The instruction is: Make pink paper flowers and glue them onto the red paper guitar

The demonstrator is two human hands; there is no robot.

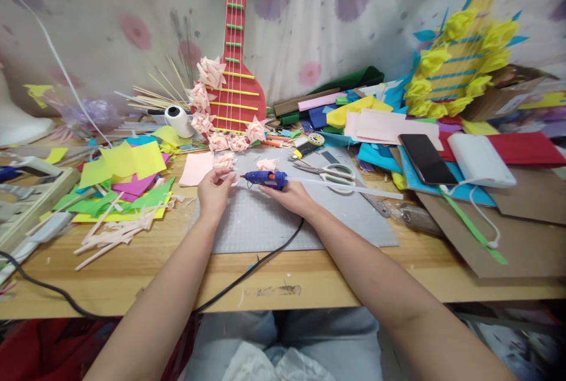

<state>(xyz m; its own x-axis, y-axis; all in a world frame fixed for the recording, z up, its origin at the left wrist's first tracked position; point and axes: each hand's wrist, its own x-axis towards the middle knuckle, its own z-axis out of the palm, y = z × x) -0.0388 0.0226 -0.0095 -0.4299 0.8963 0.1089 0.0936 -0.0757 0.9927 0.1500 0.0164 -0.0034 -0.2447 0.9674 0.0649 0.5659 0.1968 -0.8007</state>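
Observation:
My right hand (pixel 289 195) grips a blue glue gun (pixel 266 178) above the grey cutting mat (pixel 274 225), nozzle pointing left. My left hand (pixel 214 192) pinches a small pink paper piece (pixel 226 176) right at the nozzle tip. The gun's black cord (pixel 247 272) runs down off the table edge. Two pink paper flowers (pixel 267 164) lie on the mat just beyond the hands. A red paper guitar (pixel 234 62) ringed with pink flowers leans against the wall behind.
Scissors (pixel 329 173) and a ruler lie right of the gun. A black phone (pixel 427 160) and a white box (pixel 480 160) sit on coloured sheets at right. Paper scraps and strips (pixel 119 216) pile at left. A yellow-flowered blue guitar (pixel 460 62) stands back right.

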